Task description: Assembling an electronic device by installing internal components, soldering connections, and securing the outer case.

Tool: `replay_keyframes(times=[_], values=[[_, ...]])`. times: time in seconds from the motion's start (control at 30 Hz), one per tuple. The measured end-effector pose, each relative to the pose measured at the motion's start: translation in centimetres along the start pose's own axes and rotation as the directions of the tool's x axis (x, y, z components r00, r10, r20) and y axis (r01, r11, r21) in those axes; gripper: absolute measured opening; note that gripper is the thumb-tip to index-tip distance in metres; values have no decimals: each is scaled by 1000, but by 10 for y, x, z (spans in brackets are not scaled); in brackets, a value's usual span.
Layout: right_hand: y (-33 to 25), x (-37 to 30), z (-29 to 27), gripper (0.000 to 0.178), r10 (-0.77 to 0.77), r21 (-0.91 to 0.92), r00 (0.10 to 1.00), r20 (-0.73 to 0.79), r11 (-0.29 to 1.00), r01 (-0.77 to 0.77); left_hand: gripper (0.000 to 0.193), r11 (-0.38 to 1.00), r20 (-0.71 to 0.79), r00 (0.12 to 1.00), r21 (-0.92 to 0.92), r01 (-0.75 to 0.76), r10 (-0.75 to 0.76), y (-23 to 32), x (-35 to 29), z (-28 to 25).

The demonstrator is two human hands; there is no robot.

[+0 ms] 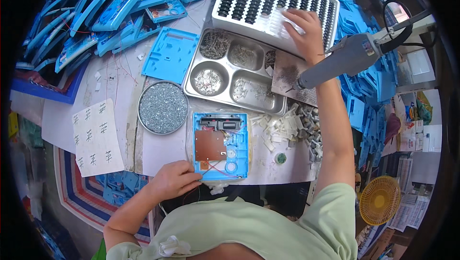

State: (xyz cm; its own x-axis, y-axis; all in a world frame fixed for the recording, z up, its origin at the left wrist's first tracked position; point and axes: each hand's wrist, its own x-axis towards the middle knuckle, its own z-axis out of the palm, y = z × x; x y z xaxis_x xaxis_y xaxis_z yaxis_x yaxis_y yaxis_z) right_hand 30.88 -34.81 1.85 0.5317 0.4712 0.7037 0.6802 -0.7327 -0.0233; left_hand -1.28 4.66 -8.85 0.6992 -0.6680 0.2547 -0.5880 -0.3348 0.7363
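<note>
Now we brace the open blue casing (220,146) with one hand and reach into the white parts tray (273,3) with the other.

Our left hand (175,178) rests with fingers curled against the casing's lower left corner, pressing it flat at the near table edge so the brown circuit board (210,145) and red wires inside stay put. Our right hand (303,29) stretches far forward, fingertips down on the slotted white tray of black pieces; whether they pinch one we cannot tell. A grey power screwdriver (342,61) hangs just beside that forearm. Between the hands sit a steel divided tray (235,73) of small metal parts and a round tin of screws (163,107), near the work. Blue casings (115,8) pile behind.
</note>
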Motion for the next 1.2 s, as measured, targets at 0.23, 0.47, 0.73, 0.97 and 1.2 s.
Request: replay_keyframes(times=[0.23,0.47,0.73,0.97,1.2], values=[[-9,40,50,8,-237,-219,971,22,947,236,21,999,-66,997,4,42,-41,6,-5,4],[43,12,27,57,655,662,756,-10,571,-486,29,999,-70,997,25,27,-25,2,-4,4],[-229,-164,-67,20,505,537,700,505,451,-713,33,998,-87,994,1,65,-65,4,-7,10],[-270,-184,-49,24,120,454,925,360,844,-286,33,996,-71,994,11,90,-89,5,-8,8],[-261,-174,-52,29,1,457,902,432,862,-220,33,997,-84,994,18,78,-76,5,-8,10]])
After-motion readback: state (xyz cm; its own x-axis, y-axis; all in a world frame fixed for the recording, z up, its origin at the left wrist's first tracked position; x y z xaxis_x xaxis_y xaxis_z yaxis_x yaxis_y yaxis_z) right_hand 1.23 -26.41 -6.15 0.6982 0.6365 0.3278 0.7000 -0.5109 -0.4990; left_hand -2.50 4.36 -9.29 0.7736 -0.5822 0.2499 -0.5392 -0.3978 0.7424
